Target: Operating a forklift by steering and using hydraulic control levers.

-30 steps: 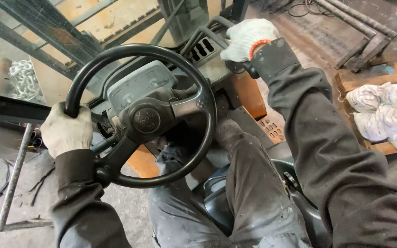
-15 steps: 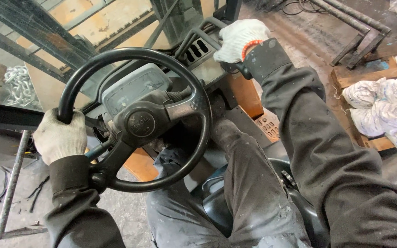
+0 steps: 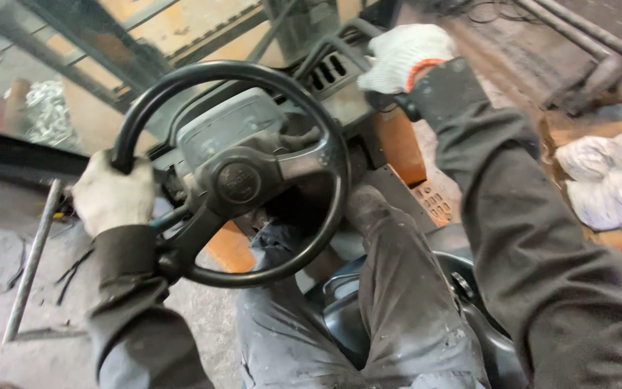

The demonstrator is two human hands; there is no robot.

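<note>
I sit in a forklift seat behind a black steering wheel. My left hand, in a dirty white glove, grips the wheel's left rim. My right hand, in a white glove with an orange cuff band, is closed around a black lever knob on the dashboard to the right of the wheel. A grey instrument panel sits behind the wheel's hub. My legs in grey trousers stretch under the wheel.
An orange body panel lies right of the column. White filled sacks rest on a wooden pallet at the right. A metal rod and scraps lie on the concrete floor at the left. Mast beams rise ahead.
The view has shifted slightly. My left hand has slid upward along the wheel's left rim as the wheel turns; my right hand stays on the lever.
</note>
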